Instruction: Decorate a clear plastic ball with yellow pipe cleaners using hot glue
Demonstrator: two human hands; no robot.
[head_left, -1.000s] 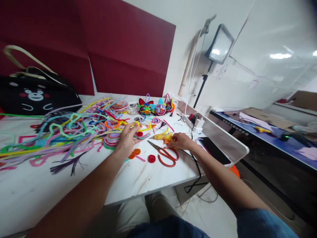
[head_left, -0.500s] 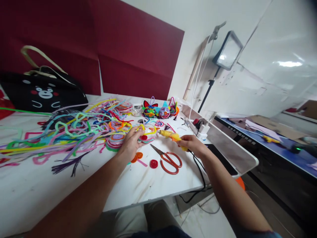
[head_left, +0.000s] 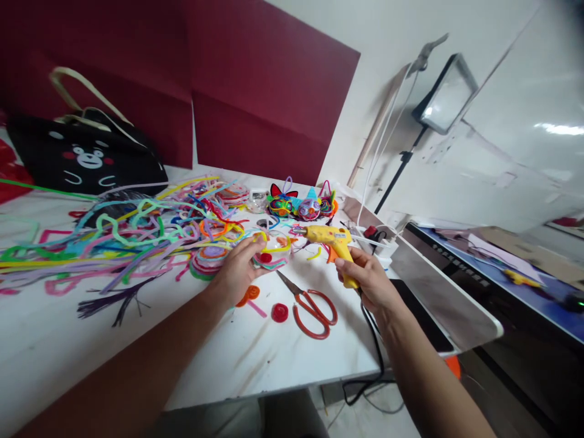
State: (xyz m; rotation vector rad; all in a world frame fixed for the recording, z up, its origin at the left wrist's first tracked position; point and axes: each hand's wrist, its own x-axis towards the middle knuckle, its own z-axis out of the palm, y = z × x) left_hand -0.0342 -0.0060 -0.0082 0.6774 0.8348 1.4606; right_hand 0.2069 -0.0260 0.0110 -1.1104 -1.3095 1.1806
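My left hand [head_left: 238, 271] is closed around a clear round craft piece [head_left: 279, 260] with a yellow pipe-cleaner strip and a red spot on it. In my right hand [head_left: 367, 280] is a yellow glue gun [head_left: 329, 237], gripped by its handle. Its nozzle points left, above and slightly right of the craft piece, apart from it. Orange-handled scissors [head_left: 314, 311] lie open on the table below. Beside them are a red coiled disc [head_left: 280, 312] and an orange coil [head_left: 250, 295]. My left fingertips are partly hidden.
A tangle of colourful pipe cleaners [head_left: 137, 234] spreads over the left of the white table [head_left: 219, 359]. Finished-looking decorated balls [head_left: 309, 208] stand at the back. A black bag [head_left: 86, 155], a lamp [head_left: 449, 94], a black cord [head_left: 378, 347] and a power plug [head_left: 385, 246] surround the area.
The glue gun has moved up and away from the craft piece, and its nozzle has come clear. My left hand still holds the piece. The whole view has shifted slightly.
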